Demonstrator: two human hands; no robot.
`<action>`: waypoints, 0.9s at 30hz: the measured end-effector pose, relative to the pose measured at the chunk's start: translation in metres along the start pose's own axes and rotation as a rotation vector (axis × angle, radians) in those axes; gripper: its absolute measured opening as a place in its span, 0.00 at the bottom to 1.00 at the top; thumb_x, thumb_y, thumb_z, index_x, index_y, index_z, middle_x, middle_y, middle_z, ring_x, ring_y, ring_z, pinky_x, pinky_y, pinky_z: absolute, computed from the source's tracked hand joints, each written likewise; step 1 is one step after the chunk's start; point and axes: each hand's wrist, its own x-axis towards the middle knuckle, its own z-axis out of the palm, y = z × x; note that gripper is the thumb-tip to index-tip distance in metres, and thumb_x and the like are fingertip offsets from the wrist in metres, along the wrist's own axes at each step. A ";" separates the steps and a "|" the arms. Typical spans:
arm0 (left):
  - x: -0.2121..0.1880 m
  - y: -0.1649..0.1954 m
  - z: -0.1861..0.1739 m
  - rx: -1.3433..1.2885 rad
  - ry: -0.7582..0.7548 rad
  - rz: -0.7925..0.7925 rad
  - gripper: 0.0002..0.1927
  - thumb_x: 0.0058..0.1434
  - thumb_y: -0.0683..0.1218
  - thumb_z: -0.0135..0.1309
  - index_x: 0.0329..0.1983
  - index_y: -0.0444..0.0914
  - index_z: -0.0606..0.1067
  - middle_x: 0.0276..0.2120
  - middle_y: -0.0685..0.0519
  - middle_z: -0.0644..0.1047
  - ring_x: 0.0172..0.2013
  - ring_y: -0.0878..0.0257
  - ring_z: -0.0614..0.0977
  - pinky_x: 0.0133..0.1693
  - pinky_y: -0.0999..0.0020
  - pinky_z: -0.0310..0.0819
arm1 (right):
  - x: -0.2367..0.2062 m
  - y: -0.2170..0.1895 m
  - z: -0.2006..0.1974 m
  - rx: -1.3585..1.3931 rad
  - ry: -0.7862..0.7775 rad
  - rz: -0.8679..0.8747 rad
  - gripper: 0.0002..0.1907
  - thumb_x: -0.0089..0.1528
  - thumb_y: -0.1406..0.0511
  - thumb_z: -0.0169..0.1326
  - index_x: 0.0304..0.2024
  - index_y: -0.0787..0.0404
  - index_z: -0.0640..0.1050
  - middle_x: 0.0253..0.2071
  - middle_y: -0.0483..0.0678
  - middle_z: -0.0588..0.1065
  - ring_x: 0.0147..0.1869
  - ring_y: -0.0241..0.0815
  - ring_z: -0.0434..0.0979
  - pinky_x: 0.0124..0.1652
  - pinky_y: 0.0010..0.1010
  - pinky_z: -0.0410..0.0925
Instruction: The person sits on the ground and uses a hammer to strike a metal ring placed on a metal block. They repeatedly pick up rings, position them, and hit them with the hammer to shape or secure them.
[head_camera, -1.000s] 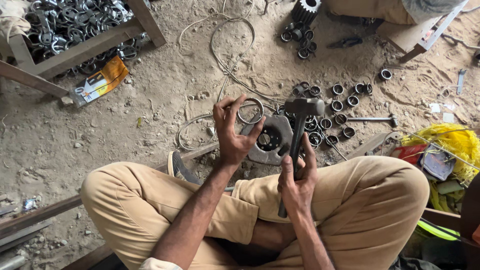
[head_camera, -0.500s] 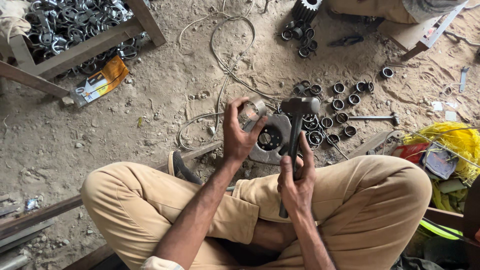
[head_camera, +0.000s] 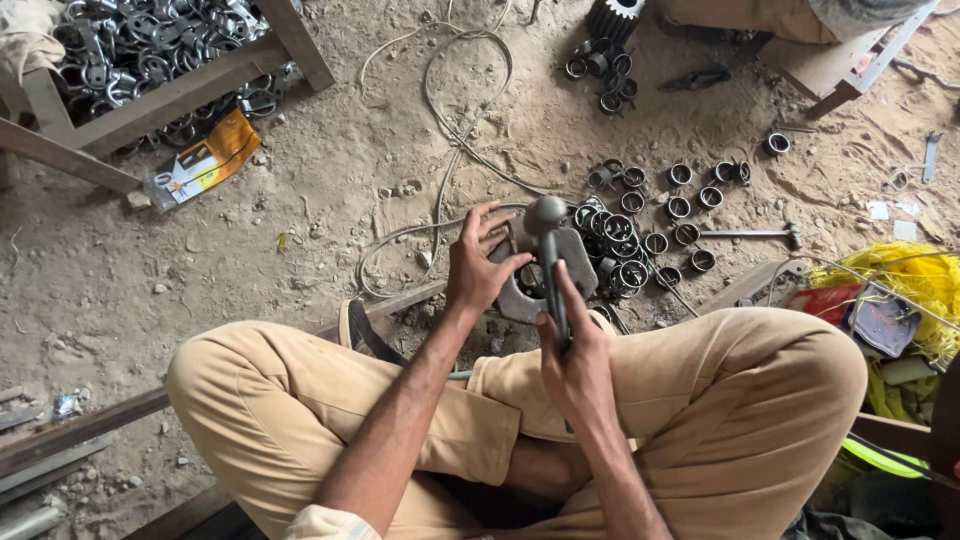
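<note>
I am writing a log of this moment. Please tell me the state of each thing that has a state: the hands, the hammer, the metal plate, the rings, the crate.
Left hand: fingers spread, steadying the metal plate.
Right hand: closed on the hammer handle.
Hammer: raised, head above the plate.
Metal plate: flat on the ground.
Metal rings: loose, scattered on sand.
Wooden crate: full of metal parts.

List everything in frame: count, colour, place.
hammer: one, dark steel, head raised over the plate, handle in the right hand
flat metal plate: one, grey, on the ground in front of the knees
metal rings: many, dark, scattered right of the plate
second hammer: one, grey, lying right of the rings
wire: pale loops, on the dirt above the hands
wooden crate: one, holds metal clamps, top left
yellow packet: one, below the crate
yellow rope: a heap, right edge
left hand: steadies the plate
right hand: grips the hammer handle
</note>
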 end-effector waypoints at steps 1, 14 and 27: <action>-0.001 0.002 0.000 0.019 0.001 -0.006 0.47 0.47 0.41 0.74 0.68 0.37 0.61 0.61 0.37 0.74 0.58 0.42 0.80 0.59 0.49 0.78 | 0.000 -0.001 0.000 -0.025 -0.029 0.035 0.35 0.65 0.72 0.52 0.75 0.54 0.63 0.25 0.43 0.66 0.26 0.32 0.61 0.25 0.29 0.61; -0.006 0.016 0.002 0.164 0.032 0.053 0.44 0.43 0.42 0.75 0.64 0.38 0.67 0.59 0.45 0.78 0.58 0.47 0.82 0.59 0.55 0.78 | 0.004 -0.009 -0.004 0.012 0.005 0.030 0.35 0.66 0.69 0.52 0.76 0.54 0.60 0.25 0.46 0.69 0.26 0.33 0.62 0.25 0.30 0.61; -0.009 -0.002 0.000 0.236 0.055 0.128 0.39 0.51 0.41 0.72 0.64 0.40 0.67 0.59 0.47 0.79 0.57 0.52 0.82 0.57 0.61 0.82 | 0.011 0.002 -0.006 0.006 -0.027 0.102 0.35 0.67 0.66 0.50 0.77 0.53 0.57 0.27 0.45 0.73 0.25 0.33 0.65 0.26 0.30 0.63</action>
